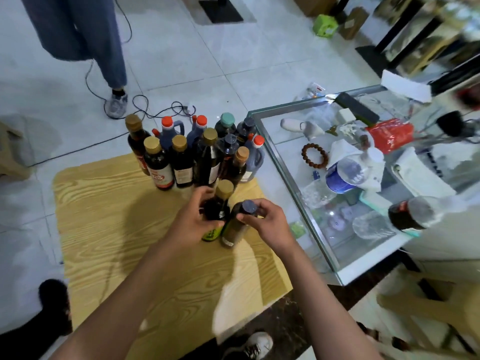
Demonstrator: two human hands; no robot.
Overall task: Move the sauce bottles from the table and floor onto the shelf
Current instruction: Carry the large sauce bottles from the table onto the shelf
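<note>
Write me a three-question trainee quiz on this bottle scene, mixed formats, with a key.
1. True or false: the left hand grips the gold-capped bottle by its neck.
2. Multiple choice: the right hand has its fingers curled around which bottle? A) the teal-capped bottle B) the dark-capped bottle C) a red-capped jug
3. Fill in: the cluster of bottles stands at the far edge of the ___ table.

Key: 1 true; 2 B, the dark-capped bottle beside the gold-capped one; 3 wooden.
</note>
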